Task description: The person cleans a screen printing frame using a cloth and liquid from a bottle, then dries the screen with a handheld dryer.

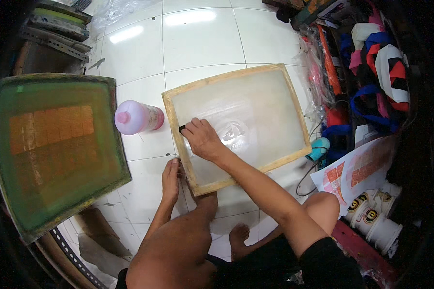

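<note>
Fingers of the right hand (205, 139) were closed on a small black piece (182, 129) at the near-left bar of the wooden frame (226, 75), whose pale mesh (265, 115) spread beneath and rightward of that hand. Doing this well probably called for light, even pressure and a steadied frame. The left hand (170, 179), half-curled, was just bodyward of the right; whether it gripped the bar could not be told. Right fingertips hid most of the piece.
</note>
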A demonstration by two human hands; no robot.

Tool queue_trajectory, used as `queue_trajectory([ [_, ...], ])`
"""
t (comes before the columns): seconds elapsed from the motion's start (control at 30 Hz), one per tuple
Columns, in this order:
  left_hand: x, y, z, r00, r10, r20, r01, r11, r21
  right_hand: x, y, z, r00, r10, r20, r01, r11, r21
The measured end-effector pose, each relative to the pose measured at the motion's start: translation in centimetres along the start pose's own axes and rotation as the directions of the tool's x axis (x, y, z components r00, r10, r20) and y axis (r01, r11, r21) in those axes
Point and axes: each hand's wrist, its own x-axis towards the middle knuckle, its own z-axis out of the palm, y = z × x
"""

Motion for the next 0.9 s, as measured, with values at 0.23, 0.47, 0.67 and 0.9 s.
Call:
queue_trajectory([
  [0.23, 0.5, -0.3, 0.0, 0.998, -0.064, 0.019, 0.066, 0.994, -0.084, 1.6, -3.5, 1.3, 0.985, 0.001, -0.171, 0.034, 0.979, 0.203],
  [0.47, 0.3, -0.1, -0.3, 0.995, -0.083, 0.054, 0.089, 0.988, -0.124, -1.7, -1.4, 1.0, 0.952, -0.135, -0.276, 0.218, 0.93, 0.298],
  [0.67, 1.1, -0.9, -0.1, 0.992, -0.092, 0.082, 0.101, 0.99, -0.103, -10.6, -8.4, 2.4, 0.951, -0.31, 0.013, 0.284, 0.885, 0.37],
  [0.9, 0.1, 1.1, 0.6, 0.982, -0.139, 0.129, 0.167, 0.955, -0.246, -17.0, 6.7, 4.8, 0.891, 0.275, -0.362, -0.151, 0.93, 0.336],
])
